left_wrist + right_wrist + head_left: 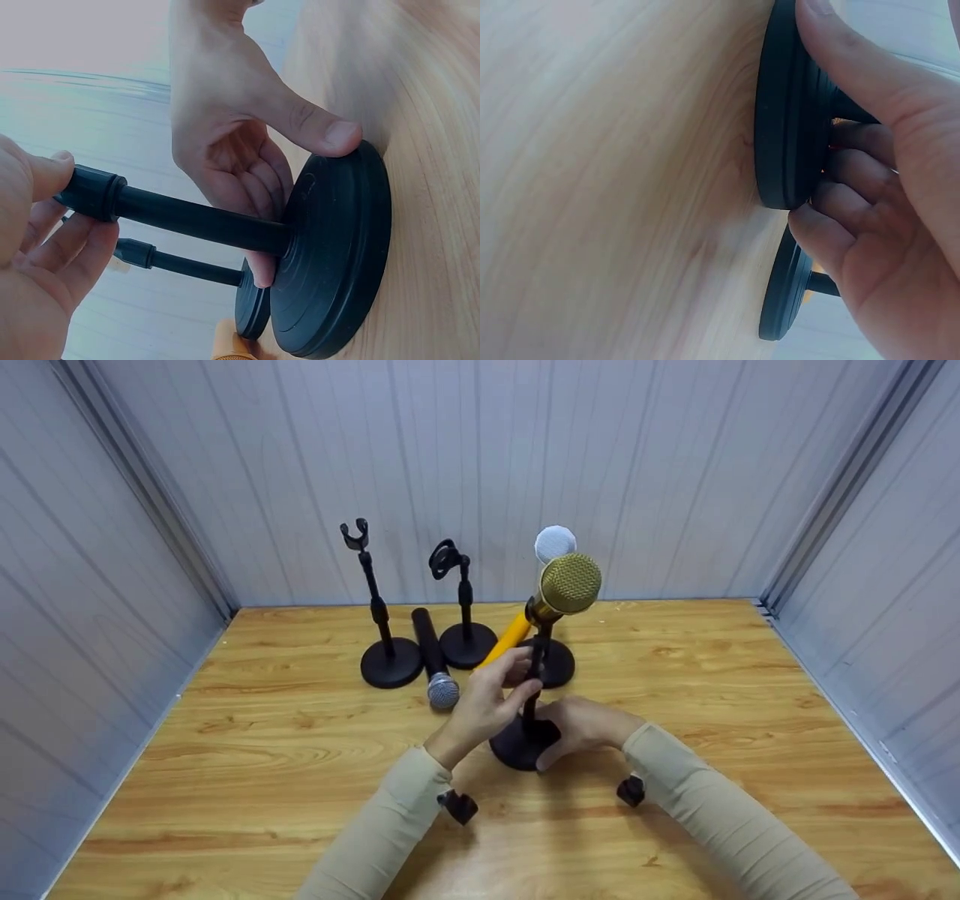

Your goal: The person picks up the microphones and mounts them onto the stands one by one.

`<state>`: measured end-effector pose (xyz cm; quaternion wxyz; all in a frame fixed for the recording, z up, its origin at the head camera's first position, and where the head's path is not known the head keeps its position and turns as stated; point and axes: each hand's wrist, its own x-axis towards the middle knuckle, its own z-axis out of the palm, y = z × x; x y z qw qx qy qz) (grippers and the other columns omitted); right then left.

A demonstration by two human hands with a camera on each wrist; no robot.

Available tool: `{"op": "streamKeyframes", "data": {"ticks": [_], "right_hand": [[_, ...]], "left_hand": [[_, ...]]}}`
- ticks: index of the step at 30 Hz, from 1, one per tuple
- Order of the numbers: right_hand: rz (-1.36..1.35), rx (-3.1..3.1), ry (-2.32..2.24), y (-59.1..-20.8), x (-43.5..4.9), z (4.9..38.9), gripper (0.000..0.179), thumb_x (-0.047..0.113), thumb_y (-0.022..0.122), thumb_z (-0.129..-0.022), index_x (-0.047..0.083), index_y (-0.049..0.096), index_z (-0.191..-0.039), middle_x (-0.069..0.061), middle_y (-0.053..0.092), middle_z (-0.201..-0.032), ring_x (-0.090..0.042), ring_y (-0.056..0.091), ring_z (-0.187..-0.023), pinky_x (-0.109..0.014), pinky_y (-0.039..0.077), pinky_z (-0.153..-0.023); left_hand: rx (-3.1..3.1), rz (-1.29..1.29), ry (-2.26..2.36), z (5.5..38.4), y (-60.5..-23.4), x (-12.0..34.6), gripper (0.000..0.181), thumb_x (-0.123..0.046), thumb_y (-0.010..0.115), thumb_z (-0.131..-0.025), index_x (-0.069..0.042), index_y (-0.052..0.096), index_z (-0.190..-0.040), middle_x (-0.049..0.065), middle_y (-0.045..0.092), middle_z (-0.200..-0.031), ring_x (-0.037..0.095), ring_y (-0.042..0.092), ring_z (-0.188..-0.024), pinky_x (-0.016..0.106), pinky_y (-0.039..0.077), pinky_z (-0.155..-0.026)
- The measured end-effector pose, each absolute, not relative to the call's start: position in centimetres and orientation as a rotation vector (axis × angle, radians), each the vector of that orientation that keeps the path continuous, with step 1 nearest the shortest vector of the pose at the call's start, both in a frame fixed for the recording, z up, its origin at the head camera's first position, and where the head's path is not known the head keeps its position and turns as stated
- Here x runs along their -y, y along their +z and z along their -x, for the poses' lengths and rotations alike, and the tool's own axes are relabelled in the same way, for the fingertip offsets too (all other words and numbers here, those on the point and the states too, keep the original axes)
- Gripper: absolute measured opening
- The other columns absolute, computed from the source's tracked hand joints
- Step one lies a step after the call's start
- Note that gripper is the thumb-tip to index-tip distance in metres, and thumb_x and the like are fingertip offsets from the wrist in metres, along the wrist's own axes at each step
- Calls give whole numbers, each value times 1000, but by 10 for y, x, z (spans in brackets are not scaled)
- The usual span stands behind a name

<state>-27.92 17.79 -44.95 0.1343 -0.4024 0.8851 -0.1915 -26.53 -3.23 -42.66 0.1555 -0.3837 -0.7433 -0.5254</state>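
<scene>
In the head view a microphone with a gold mesh head [571, 583] sits tilted atop a black desk stand [517, 746]. My left hand [487, 697] pinches the stand's pole at its collar [91, 193], thumb on one side and fingers on the other. Low down, my right hand [589, 724] grips the round base [337, 255], its thumb on the rim and fingers curled around the far side. An orange handle [510, 641] slopes down behind the left hand; which microphone it belongs to is partly hidden.
A white-headed microphone [555, 544] rises behind, above another round stand base [559, 666]. Two stands with bare clips, one at left [390, 662] and one beside it [469, 645], flank a black microphone with a silver head [443, 691] lying on the wooden table [300, 750]. Panel walls [480, 472] enclose the table.
</scene>
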Motion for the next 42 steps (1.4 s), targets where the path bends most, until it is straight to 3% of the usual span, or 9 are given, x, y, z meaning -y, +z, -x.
{"op": "streamKeyframes", "data": {"ticks": [6,11,14,21,29,37,42], "right_hand": [[1127,-2564,-551,-450,-176,280,59,48,88,-76,11,70,-119,-2,72,-111,-16,67,-100,-37,52,-92],[1128,-2552,-577,-452,-174,281,56,46,89,-75,10,70,-114,0,72,-104,-16,65,-94,-36,52,-89],[1138,-2550,-586,-452,-174,281,56,45,89,-75,10,70,-113,1,71,-103,-15,65,-94,-37,52,-89],[1077,-2557,-568,-451,-175,280,55,47,89,-75,13,70,-113,3,70,-102,-14,64,-94,-37,51,-90],[1061,-2563,-561,-451,-176,279,58,50,88,-75,14,69,-116,5,70,-103,-12,64,-95,-37,51,-91],[1105,-2579,-569,-451,-178,279,50,49,89,-74,15,68,-104,6,68,-96,-10,62,-87,-34,51,-84],[1106,-2583,-571,-451,-177,279,51,49,89,-73,15,69,-105,4,71,-100,-11,64,-90,-35,52,-87]], "left_hand": [[2129,1099,-1558,267,-427,35,37,-11,68,-99,1,59,-132,11,71,-109,19,70,-100,33,58,-84],[2119,1055,-1567,267,-425,37,45,-14,79,-91,-2,63,-130,11,71,-104,23,70,-92,43,60,-79],[2116,1015,-1560,266,-424,36,48,-15,84,-86,-4,65,-129,10,71,-102,21,70,-90,41,60,-79],[2136,974,-1542,263,-424,32,43,-17,82,-88,-8,67,-128,7,74,-102,13,71,-90,28,59,-79],[2133,957,-1556,262,-425,31,42,-6,81,-87,-2,66,-126,8,75,-101,12,71,-89,29,59,-78],[2149,992,-1510,263,-423,30,42,-7,80,-88,-3,65,-127,14,74,-103,14,72,-88,27,58,-79],[2157,1028,-1506,264,-422,31,43,-3,78,-89,-4,63,-128,13,74,-104,15,73,-88,27,58,-80]]}}
